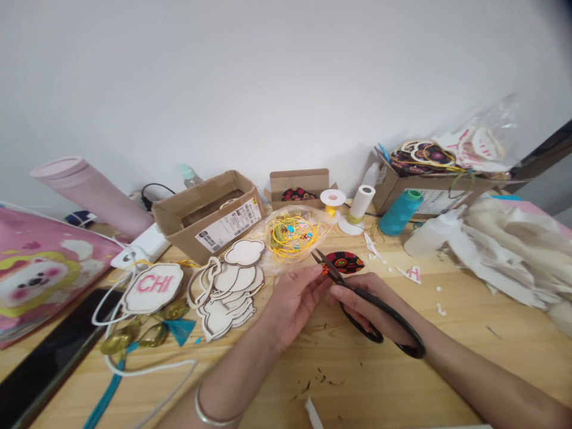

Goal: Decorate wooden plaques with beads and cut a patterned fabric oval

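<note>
My left hand [297,298] is closed in a pinch, with a small red-and-orange piece [325,270] at its fingertips, too small to make out clearly. My right hand [364,292] grips black-handled scissors [393,311], their blades pointing up and left beside that piece, tips slightly apart. Just behind the blades lies a dark patterned fabric piece [353,263] with red and yellow motifs on the table. A tangle of yellow cord [292,241] with coloured beads sits on clear plastic beyond my left hand.
White cut-out shapes [230,298] and a "CHI" plaque [153,287] lie left, near gold bells [154,335] and a phone [49,357]. Cardboard boxes [201,220] line the wall, with a yellow thread spool [331,199] and teal thread cone [402,211]. Crumpled white cloth [513,250] is right.
</note>
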The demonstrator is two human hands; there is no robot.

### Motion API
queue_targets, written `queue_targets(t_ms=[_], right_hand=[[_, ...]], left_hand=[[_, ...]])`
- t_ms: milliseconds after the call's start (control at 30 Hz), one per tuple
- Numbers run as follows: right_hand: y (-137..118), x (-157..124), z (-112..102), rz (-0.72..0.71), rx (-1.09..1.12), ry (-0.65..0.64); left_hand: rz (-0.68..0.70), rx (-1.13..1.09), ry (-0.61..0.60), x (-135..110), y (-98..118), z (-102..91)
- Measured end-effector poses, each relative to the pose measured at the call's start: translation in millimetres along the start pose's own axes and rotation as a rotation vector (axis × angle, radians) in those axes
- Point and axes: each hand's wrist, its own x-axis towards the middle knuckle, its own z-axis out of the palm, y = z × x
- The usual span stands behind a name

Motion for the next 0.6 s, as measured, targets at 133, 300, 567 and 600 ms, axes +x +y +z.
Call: queue_targets(t_ms=[133,300,567,600], right_hand=[[3.5,0.1,0.4,-0.029,-0.026,0.009],[3.3,0.8,-0.7,-0.044,-0.043,-0.002],[-1.2,-0.4,-1.4,-0.046,-0.094,-0.032],[-1.4,-0.4,-1.3,-0.048,-0.097,-0.034]], left_hand=[[0.021,0.046,0.042,-0.1,-1.9,-0.5],[0.027,0.069,0.101,-0.6,-2.3,0.7],[0.01,0.046,0.124,0.1,-3.0,2.5],[0.012,0.044,0.125,-0.2,-3.1,2.5]])
